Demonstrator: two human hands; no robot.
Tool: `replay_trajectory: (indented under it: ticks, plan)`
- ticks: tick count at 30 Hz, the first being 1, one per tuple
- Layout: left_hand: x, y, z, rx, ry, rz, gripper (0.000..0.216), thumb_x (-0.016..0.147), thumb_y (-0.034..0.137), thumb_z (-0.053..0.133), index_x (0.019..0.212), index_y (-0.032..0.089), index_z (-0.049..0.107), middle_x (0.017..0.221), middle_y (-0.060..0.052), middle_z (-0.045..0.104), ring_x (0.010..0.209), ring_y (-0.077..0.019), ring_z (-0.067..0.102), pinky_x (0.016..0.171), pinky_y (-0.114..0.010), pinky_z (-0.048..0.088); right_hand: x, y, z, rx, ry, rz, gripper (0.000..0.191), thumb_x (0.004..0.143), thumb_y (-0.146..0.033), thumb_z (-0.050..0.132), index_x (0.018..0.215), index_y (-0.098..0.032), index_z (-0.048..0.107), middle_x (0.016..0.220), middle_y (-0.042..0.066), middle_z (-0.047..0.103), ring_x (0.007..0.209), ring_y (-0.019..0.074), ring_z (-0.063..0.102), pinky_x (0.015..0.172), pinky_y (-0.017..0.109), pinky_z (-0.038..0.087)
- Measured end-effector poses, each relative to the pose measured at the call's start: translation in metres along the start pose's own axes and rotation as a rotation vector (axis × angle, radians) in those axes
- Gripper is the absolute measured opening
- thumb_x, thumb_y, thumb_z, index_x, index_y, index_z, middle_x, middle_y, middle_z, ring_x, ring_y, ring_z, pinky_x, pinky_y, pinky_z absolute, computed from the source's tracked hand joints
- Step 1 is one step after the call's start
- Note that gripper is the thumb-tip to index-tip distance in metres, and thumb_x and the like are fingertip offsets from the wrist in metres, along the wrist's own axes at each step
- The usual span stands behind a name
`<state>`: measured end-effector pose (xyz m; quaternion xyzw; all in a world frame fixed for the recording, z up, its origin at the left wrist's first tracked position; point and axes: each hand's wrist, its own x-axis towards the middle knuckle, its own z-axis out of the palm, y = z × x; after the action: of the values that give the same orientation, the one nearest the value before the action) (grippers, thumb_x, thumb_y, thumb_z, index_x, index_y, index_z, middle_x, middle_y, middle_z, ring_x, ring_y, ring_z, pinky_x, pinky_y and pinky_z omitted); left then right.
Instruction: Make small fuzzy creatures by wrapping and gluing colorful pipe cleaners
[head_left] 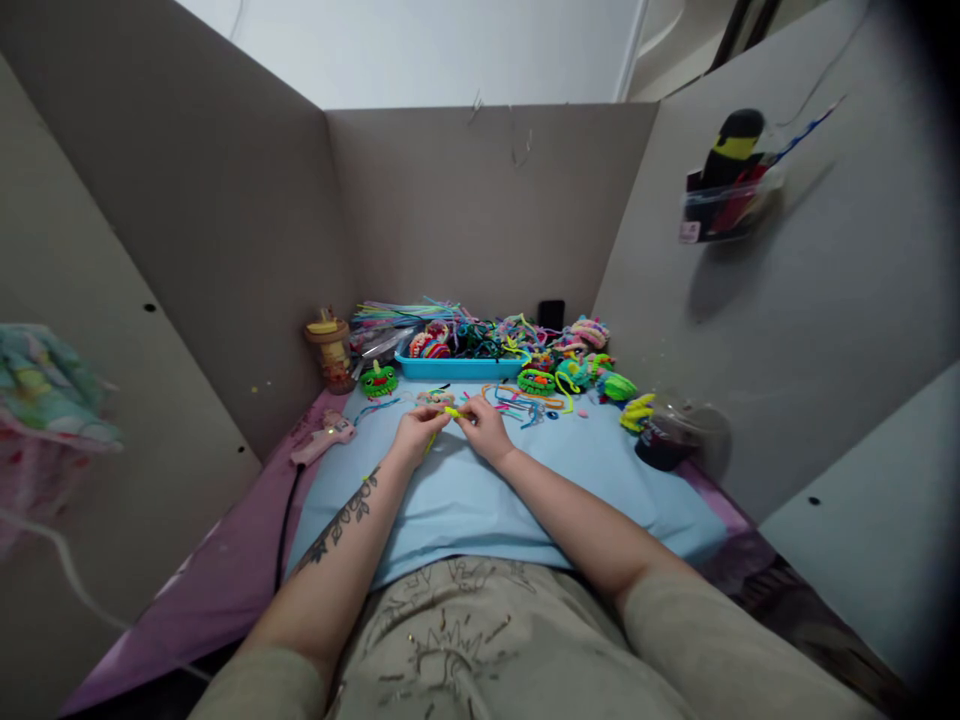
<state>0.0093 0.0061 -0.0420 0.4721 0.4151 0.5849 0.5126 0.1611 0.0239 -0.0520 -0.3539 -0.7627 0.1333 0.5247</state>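
Note:
My left hand [420, 434] and my right hand [484, 428] meet over the middle of the light blue cloth. Between their fingertips is a short yellow pipe cleaner [452, 411], pinched from both sides. A yellow end hangs down beside the left fingers. Just beyond the hands lie loose pipe cleaner pieces [536, 408] in blue, orange and pink. The fingers cover part of the yellow piece, so its full shape is hidden.
A blue tray [461, 369] full of fuzzy coils stands at the back. Green pipe cleaner figures [379, 380] sit around it. At left are a tumbler [330, 352] and a pink glue gun [324, 438]; at right, a dark-based clear container [664, 440]. Grey panels [487, 200] enclose the table.

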Motion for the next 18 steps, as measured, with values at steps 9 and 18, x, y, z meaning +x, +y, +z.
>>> replay_trajectory:
  ticks: [9,18]
  plan:
    - [0.0042,-0.0068,-0.0010,0.033,0.045,0.030,0.034,0.046,0.034,0.080,0.071,0.012,0.071,0.066,-0.004,0.065,0.050,-0.0087,0.048,0.046,-0.023,0.035,0.0002,-0.0019,0.0001,0.030,0.011,0.000,0.009,0.076,-0.020,0.058,0.068,-0.020,0.054,0.069,0.000,0.050,0.068,0.0152,0.050,0.062,0.027,0.041]
    - [0.0022,-0.0022,-0.0002,0.135,0.068,0.122,0.039,0.064,0.044,0.069,0.090,0.015,0.071,0.071,-0.004,0.066,0.060,-0.0119,0.056,0.054,-0.022,0.041,0.0044,-0.0003,0.0020,0.188,0.089,0.247,0.010,0.074,-0.028,0.055,0.072,-0.018,0.055,0.069,0.000,0.056,0.064,0.0142,0.051,0.059,0.026,0.041]
